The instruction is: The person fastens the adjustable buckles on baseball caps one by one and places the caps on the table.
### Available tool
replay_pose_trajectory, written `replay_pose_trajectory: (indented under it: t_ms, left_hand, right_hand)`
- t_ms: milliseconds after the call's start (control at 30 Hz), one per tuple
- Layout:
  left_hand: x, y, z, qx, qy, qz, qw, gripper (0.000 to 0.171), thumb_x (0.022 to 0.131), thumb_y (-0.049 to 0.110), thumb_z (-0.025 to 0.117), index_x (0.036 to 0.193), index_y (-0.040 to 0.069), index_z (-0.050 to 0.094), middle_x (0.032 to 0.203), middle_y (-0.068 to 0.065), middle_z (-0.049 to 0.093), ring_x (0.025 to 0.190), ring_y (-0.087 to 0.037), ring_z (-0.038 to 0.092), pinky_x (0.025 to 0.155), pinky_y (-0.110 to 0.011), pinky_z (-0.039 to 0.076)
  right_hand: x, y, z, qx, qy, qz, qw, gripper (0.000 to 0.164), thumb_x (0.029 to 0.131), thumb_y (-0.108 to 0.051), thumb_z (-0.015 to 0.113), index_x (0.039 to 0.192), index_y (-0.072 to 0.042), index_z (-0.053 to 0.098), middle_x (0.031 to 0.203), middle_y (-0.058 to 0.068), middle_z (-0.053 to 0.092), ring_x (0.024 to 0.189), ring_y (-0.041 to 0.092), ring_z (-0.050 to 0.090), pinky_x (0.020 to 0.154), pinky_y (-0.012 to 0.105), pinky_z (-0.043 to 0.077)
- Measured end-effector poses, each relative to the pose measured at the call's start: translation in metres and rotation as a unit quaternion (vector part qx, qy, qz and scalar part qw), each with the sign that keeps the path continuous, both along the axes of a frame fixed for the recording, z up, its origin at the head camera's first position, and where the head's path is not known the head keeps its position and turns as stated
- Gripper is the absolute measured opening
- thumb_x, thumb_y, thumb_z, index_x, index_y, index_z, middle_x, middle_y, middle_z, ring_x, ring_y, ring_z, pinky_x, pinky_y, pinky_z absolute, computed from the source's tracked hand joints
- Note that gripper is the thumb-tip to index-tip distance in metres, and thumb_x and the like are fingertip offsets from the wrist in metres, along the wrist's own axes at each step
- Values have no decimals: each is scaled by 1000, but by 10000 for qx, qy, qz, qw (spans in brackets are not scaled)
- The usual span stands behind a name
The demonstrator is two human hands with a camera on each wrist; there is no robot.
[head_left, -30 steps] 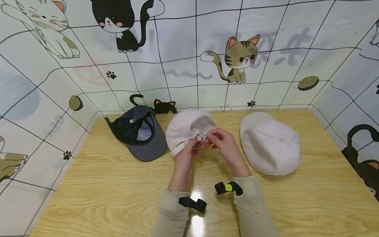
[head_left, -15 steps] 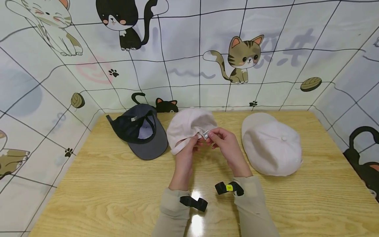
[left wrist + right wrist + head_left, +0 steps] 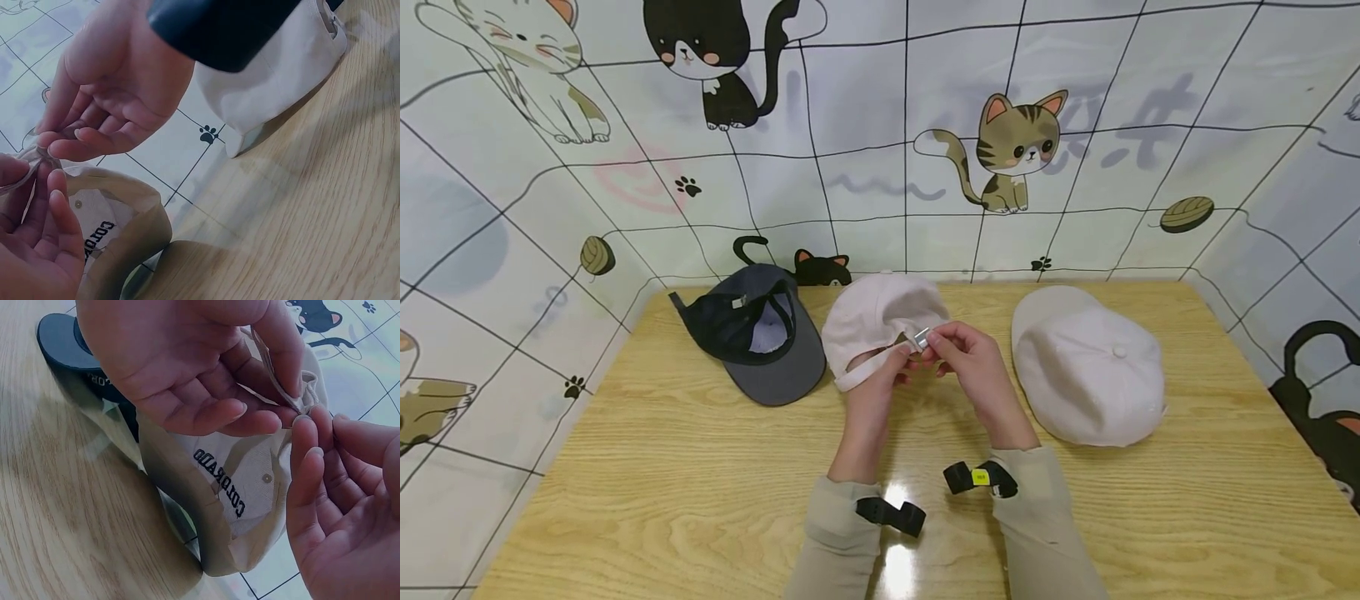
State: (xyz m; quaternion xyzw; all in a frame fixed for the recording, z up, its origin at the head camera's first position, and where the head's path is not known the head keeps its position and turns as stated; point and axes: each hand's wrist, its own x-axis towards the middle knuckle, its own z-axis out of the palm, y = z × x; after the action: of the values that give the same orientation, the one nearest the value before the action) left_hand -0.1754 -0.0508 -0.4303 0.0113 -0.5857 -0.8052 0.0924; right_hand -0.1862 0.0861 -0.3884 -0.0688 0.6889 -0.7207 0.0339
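Observation:
A pale pink-white baseball cap (image 3: 883, 304) stands at the table's back, its rear opening facing me. My left hand (image 3: 872, 396) pinches its back strap (image 3: 863, 369) between thumb and fingers. Beside it, my right hand (image 3: 976, 371) pinches a small silver metal buckle (image 3: 922, 337) at the strap's right end. Inside the cap, dark lettering (image 3: 219, 481) shows in the right wrist view. Fingertips of both hands meet at the strap (image 3: 278, 378), and they partly cover where strap and buckle join.
A dark grey-blue cap (image 3: 782, 375) lies on its side to the left, close to the pale one. Another whitish cap (image 3: 1090, 367) rests to the right. All are on a wooden table (image 3: 700, 500) before a cat-print backdrop (image 3: 857, 108).
The strap's left part now shows more, with a wider gap above it. My left thumb has shifted slightly right toward the buckle. The right hand barely moves.

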Motion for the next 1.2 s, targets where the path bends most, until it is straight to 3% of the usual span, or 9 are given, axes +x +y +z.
replay_pose_trajectory:
  t_ms: [100, 233, 367, 500, 600, 833, 1000, 1033, 1200]
  left_hand:
    - [3, 0, 6, 151, 57, 41, 9999, 19, 80, 17, 66, 90, 2, 61, 81, -15, 61, 69, -27, 59, 58, -32, 47]
    - [-10, -2, -20, 202, 309, 56, 9993, 21, 82, 21, 65, 91, 2, 63, 79, -12, 63, 69, -29, 60, 56, -35, 47]
    - [-6, -3, -14, 231, 130, 71, 9996, 21, 81, 23, 66, 90, 4, 63, 79, -14, 63, 69, -26, 60, 55, -33, 47]
    - [6, -1, 11, 299, 63, 147, 9994, 26, 79, 26, 68, 88, 3, 62, 78, -15, 62, 66, -22, 59, 56, -33, 47]
    - [6, -2, 11, 383, -14, 269, 9989, 26, 80, 24, 68, 89, 0, 61, 77, -11, 61, 65, -21, 59, 56, -33, 47]
    - [-24, -10, -50, 589, 144, 214, 9979, 22, 80, 22, 68, 93, 5, 63, 81, -6, 62, 66, -20, 60, 52, -29, 47]
    - [-10, -8, -23, 514, 116, 142, 9985, 26, 80, 25, 68, 91, 2, 63, 81, -8, 63, 67, -24, 59, 54, -31, 45]
    - [-10, -7, -23, 549, 206, 105, 9982, 23, 81, 23, 67, 90, 2, 64, 80, -7, 64, 67, -23, 59, 54, -29, 44]
    - [4, -5, 9, 710, -156, 35, 9973, 14, 82, 19, 65, 85, 5, 64, 78, -5, 63, 66, -15, 57, 56, -26, 42]
  right_hand:
    - [0, -1, 1, 40, -44, 21, 10000, 24, 86, -24, 60, 93, -1, 59, 76, 8, 62, 74, 26, 58, 62, 41, 47]
    - [1, -1, 1, 84, -71, 15, 9999, 25, 86, -25, 60, 93, -1, 59, 77, 8, 63, 72, 22, 58, 64, 46, 46]
    - [0, 0, 1, 95, -22, 58, 9999, 26, 86, -25, 61, 93, 0, 60, 78, 8, 63, 72, 21, 58, 64, 43, 47]
    - [0, 1, 0, 136, -25, 183, 9997, 26, 84, -25, 62, 92, 0, 61, 79, 8, 64, 74, 23, 59, 63, 40, 47]
    - [-1, 0, -1, 289, -43, 382, 9988, 26, 84, -26, 63, 92, -1, 62, 80, 9, 64, 77, 27, 58, 63, 36, 48]
    - [0, -1, -2, 513, 17, 587, 9970, 24, 83, -25, 64, 91, -2, 62, 81, 11, 64, 78, 30, 58, 62, 34, 48]
    - [0, -2, -2, 525, 106, 328, 9980, 26, 83, -28, 63, 91, -4, 63, 79, 10, 63, 77, 31, 57, 62, 36, 48]
    - [0, -2, -1, 510, 109, 263, 9983, 26, 83, -28, 63, 90, -4, 63, 79, 10, 63, 78, 32, 57, 62, 37, 48]
    - [0, -2, -2, 455, 99, 154, 9988, 25, 84, -27, 63, 91, -3, 63, 79, 10, 63, 77, 32, 58, 61, 36, 48]
